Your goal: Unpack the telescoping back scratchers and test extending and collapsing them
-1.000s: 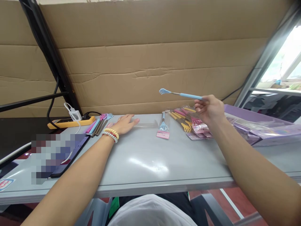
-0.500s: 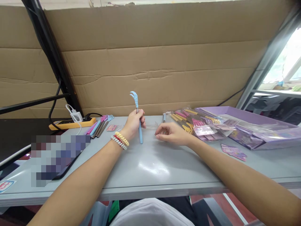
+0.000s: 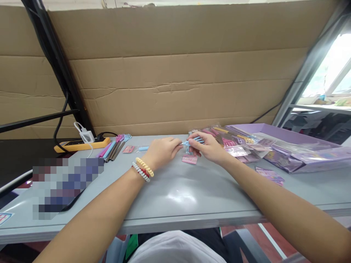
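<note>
A light blue back scratcher [image 3: 143,148] lies sideways between my two hands, just over the table. Its handle end sticks out to the left of my left hand [image 3: 165,152], whose fingers are closed around the shaft. A short metal section shows beside that thumb. My right hand [image 3: 205,147] pinches the claw end, and the blue prongs poke out above its fingers. Under my right fingertips sits a pink card [image 3: 189,159] with something light blue just above it, partly hidden by the hand. Another small pink card [image 3: 128,149] lies left of my left hand.
Several back scratchers [image 3: 116,148] lie at the left near a yellow power strip [image 3: 82,145]. A blurred-out phone-like item [image 3: 71,201] is closer. Bagged scratchers [image 3: 233,143] pile up at the right beside a purple box [image 3: 296,157] and purple cards [image 3: 270,175]. Cardboard [image 3: 175,73] stands behind.
The blue back scratcher has gone from upright to sideways and moved lower. My right hand has taken hold of its claw end. A pink card now shows below my right hand.
</note>
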`<state>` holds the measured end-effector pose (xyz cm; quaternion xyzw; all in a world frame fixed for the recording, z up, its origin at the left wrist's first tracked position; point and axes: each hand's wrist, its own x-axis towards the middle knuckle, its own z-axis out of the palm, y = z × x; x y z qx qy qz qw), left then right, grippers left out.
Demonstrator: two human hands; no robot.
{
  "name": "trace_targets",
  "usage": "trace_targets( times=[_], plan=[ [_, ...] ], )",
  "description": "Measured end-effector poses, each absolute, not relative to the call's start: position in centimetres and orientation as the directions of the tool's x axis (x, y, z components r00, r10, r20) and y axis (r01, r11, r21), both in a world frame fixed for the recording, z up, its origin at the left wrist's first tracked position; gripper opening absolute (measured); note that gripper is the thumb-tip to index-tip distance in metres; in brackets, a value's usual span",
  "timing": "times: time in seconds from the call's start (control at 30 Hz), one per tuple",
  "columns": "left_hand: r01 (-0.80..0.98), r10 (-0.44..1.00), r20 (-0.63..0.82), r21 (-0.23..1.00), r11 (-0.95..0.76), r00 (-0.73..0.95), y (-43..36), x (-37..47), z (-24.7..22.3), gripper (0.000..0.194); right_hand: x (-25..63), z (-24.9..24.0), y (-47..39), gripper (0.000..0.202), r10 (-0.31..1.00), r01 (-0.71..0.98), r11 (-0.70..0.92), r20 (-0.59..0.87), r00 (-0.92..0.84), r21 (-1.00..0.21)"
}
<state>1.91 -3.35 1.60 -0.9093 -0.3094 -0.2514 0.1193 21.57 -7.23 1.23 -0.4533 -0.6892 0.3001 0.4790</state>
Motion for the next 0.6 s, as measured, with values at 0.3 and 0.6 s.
trace_targets(
  times=[0.3,0.6],
  plan=[
    [0.768,0.561,0.619,-0.110,-0.631,0.549,0.2,-1.1,3.3,0.032,26.2,4.3,-6.6,0.030,0.823,0.124,0.436,0.451,0.345,-0.891],
    [0.908,0.671,0.663,-0.032,-0.418,0.332,5.1,-8.5,3.4,0.031,36.7,7.0,-8.9,0.023,0.359,0.068,0.603,0.347,0.866,-0.795]
  ],
)
